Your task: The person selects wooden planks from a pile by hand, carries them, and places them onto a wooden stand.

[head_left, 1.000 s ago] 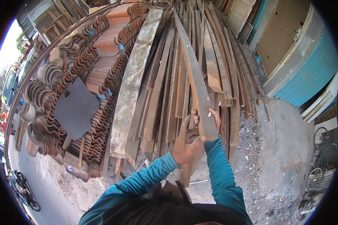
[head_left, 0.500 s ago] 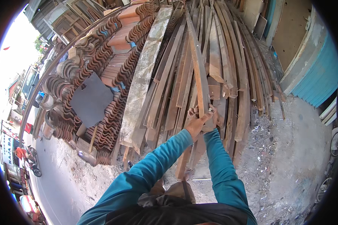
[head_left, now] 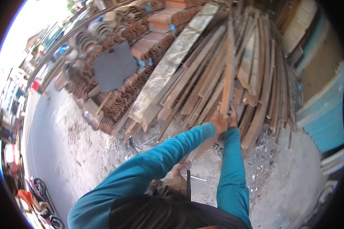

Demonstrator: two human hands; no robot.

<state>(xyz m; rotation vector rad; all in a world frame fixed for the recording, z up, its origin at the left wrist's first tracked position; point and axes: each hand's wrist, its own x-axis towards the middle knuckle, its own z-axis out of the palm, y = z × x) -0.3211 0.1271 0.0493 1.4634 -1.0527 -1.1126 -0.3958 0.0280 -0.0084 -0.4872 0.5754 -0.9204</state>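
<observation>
"Where is the long beam (head_left: 229, 68)?"

"Over the timber pile (head_left: 264, 87), running lengthwise from the pile's far edge toward its near edge. The near end is in both hands, above the planks under it."

"And the grip?"

"Clamped on that end, as far as the blur lets me judge. The left hand (head_left: 219, 123) closes on it from the left, the right hand (head_left: 233, 116) from the right, the two close together. Some fingers are hidden, so I can't say how each one sits."

"How far along is the work, then?"

"Only part way with this one beam, I'd say. Its near end is taken in hand; its length isn't clear of the pile, and it isn't set down anywhere. Whether the far end rests on the planks or hangs just above them, I can't tell; it's too smeared there."

"What's untouched?"

"The other planks, fanned out, their ends uneven along the pile's near edge. The wide pale board (head_left: 177, 63) lies along the pile's left edge with no hand on it. Left of that, the stacked roof tiles (head_left: 151, 42) and the dark sheet (head_left: 116, 65) lying on them have no hand on them either."
</observation>
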